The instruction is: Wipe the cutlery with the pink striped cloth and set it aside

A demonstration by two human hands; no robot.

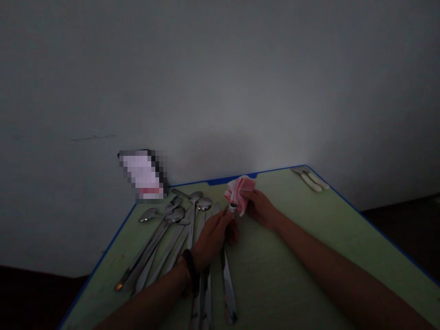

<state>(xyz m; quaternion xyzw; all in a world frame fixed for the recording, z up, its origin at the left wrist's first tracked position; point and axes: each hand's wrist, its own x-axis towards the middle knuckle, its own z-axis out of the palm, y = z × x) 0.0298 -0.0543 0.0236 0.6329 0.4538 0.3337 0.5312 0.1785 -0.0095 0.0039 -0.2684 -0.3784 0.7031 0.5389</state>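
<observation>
My right hand (258, 207) grips a crumpled pink-and-white cloth (243, 195) above the far half of the table. Close against it, my left hand (213, 231), with a dark bracelet at the wrist, has its fingers closed on a small utensil (233, 207). Only a short, pale and shiny bit of that utensil shows beside the cloth, so its kind is hidden. Under and around my left forearm lie several metal spoons (204, 204) and long flat handles. A table knife (227, 288) rests just right of my left wrist.
Two pieces of cutlery with white handles (312, 182) lie at the far right corner of the green table (285, 275), which has a blue edge. A blurred, phone-like device (140, 172) leans on the wall (220, 82) at the far left corner.
</observation>
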